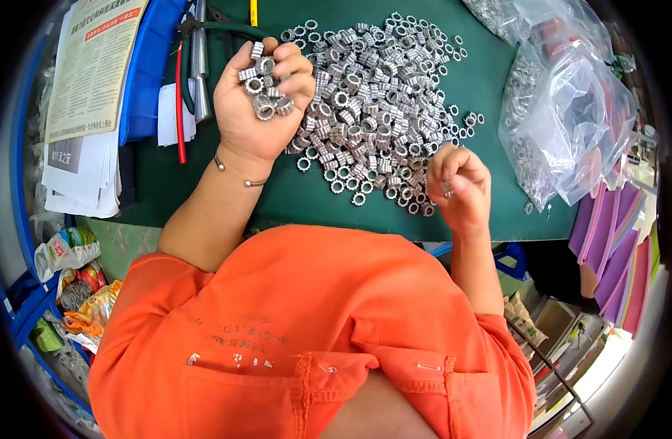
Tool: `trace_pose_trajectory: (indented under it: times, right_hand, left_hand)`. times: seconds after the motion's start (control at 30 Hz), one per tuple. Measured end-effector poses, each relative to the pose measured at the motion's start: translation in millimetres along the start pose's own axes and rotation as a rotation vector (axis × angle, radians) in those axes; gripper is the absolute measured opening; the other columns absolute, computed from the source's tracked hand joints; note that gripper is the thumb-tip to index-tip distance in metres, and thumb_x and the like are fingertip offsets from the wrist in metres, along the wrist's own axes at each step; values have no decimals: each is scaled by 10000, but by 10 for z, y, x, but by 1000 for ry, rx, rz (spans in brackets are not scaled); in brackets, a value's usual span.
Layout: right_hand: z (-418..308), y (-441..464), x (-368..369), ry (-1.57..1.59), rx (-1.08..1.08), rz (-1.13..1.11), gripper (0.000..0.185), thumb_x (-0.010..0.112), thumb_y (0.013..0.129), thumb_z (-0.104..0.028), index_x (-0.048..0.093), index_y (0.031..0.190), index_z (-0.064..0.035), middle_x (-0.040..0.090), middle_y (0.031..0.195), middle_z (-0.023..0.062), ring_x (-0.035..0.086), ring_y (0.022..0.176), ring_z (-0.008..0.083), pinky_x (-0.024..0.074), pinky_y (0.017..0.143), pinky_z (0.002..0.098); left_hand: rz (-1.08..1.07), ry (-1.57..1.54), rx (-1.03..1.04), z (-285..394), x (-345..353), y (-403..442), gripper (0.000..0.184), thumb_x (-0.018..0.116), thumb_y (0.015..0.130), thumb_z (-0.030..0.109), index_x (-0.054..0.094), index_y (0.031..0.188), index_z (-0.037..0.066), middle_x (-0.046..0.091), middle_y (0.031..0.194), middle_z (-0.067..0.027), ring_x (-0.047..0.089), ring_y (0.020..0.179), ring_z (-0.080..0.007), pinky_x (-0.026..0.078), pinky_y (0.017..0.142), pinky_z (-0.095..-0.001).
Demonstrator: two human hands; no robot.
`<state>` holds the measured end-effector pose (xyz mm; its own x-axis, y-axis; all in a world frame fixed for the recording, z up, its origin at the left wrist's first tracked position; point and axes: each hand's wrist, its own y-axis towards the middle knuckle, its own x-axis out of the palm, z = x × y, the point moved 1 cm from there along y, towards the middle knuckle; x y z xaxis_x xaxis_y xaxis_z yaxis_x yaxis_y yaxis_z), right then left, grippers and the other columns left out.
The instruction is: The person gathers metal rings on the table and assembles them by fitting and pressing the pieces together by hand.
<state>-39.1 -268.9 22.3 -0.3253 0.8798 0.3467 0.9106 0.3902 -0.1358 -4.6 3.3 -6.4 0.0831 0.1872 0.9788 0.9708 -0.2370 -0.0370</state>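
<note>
A wide pile of small silvery toothed metal rings (380, 95) lies on the green table (204, 190). At the pile's left edge my left hand (259, 110) is turned palm up, its fingers curled round several of the rings (265, 108). By the pile's lower right edge is my right hand (460, 183), its fingers bent and thumb pressed towards them in a pinch. A small metallic bit shows between those fingertips, most likely a ring, mostly covered by them.
Clear plastic bags (563, 110) with more metal parts lie at the right. At the left are a blue tray (147, 80), printed papers (87, 80), a red-handled tool (180, 110) and a metal rod (200, 73). One loose ring (528, 208) sits near the front right edge.
</note>
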Motion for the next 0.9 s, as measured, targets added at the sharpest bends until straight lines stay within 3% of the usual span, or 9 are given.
trace_pose_trajectory:
  times: [0.03, 0.17, 0.23, 0.33, 0.43, 0.53, 0.63, 0.67, 0.9]
  right_hand:
    - [-62, 5, 7, 99, 42, -22, 131, 554, 749, 87, 535, 673, -17, 546, 704, 51, 481, 570, 107, 408, 520, 241]
    - [7, 44, 288, -1139, -260, -63, 110, 676, 767, -100, 626, 837, -33, 574, 718, 67, 574, 581, 216, 458, 516, 294]
    - [112, 32, 379, -1301, -261, -10, 148, 683, 757, -131, 622, 872, -62, 563, 736, 77, 582, 608, 280, 485, 537, 365]
    - [105, 66, 349, -1332, -349, -45, 124, 680, 759, -112, 629, 851, -48, 567, 732, 79, 572, 591, 248, 473, 534, 333]
    - [19, 81, 200, -743, -110, -9, 87, 673, 759, -27, 658, 843, -13, 576, 736, 45, 539, 654, 124, 422, 581, 239]
    - [4, 43, 78, -354, -63, -15, 98, 668, 777, -17, 648, 862, 28, 590, 779, 42, 514, 641, 96, 413, 562, 228]
    - [38, -9, 26, -35, 50, 44, 111, 671, 780, -13, 643, 883, 20, 584, 780, 36, 498, 599, 79, 385, 506, 205]
    - [83, -33, 15, 37, 41, 47, 111, 628, 827, -38, 607, 925, 9, 549, 743, 43, 449, 539, 70, 334, 436, 192]
    - [77, -9, -93, 625, 47, -45, 178, 509, 871, -170, 527, 883, 6, 516, 742, 137, 442, 539, 131, 284, 350, 199]
  left_hand:
    - [1, 5, -6, -32, 27, -2, 170, 482, 886, 173, 558, 892, 21, 482, 859, -83, 470, 750, -161, 397, 617, -270]
    - [155, -87, 74, -131, 84, -10, 168, 462, 898, 121, 545, 968, -8, 501, 961, -146, 496, 904, -241, 417, 854, -386]
    - [263, -44, 123, -229, 166, -54, 182, 451, 909, 117, 528, 1015, -9, 505, 998, -161, 508, 929, -248, 425, 855, -382]
    - [220, -76, 76, -229, 169, -103, 194, 438, 918, 119, 517, 1040, -10, 497, 1043, -173, 513, 962, -255, 436, 860, -392]
    - [181, -94, 35, -206, 146, -138, 202, 426, 923, 129, 524, 1042, -3, 494, 1056, -163, 511, 973, -251, 449, 858, -396]
    - [172, -127, -36, -231, 164, -151, 200, 436, 917, 115, 551, 1049, 18, 489, 1023, -100, 508, 932, -205, 449, 815, -344]
    - [188, -226, -116, -267, 189, -150, 193, 445, 914, 138, 554, 1028, 29, 473, 971, -64, 486, 874, -167, 442, 684, -298]
    - [198, -212, -124, -288, 209, -152, 202, 443, 914, 156, 556, 1023, 30, 457, 928, -51, 463, 788, -135, 402, 550, -263]
    - [136, -144, -199, -266, 171, -138, 249, 445, 913, 211, 597, 998, 32, 476, 885, -63, 449, 703, -136, 354, 457, -236]
